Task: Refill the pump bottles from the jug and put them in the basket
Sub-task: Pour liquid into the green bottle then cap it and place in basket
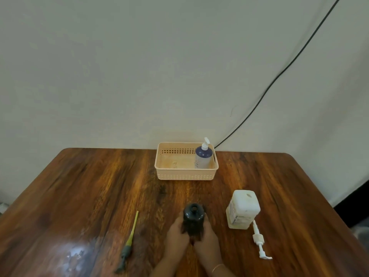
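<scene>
Gripping dark bottle (194,218) between left hand (176,231), right hand (207,239).

single head-mounted view, angled forward and down over the brown wooden table (83,196); both hands' grip sits near, low-centre; pale wall beyond.

Both forearms enter from the lower edge and converge toward centre. Left hand (176,232): fingers curled, palm facing inward, pressed against the left side of the dark bottle (194,218). Right hand (207,239): mirrored pose, fingers wrapped on the bottle's right side, thumb toward the front. Hands nearly meet below the bottle. Thin bangle (218,267) on the right wrist. Edges slightly blurred; individual fingertips not resolvable.
</scene>
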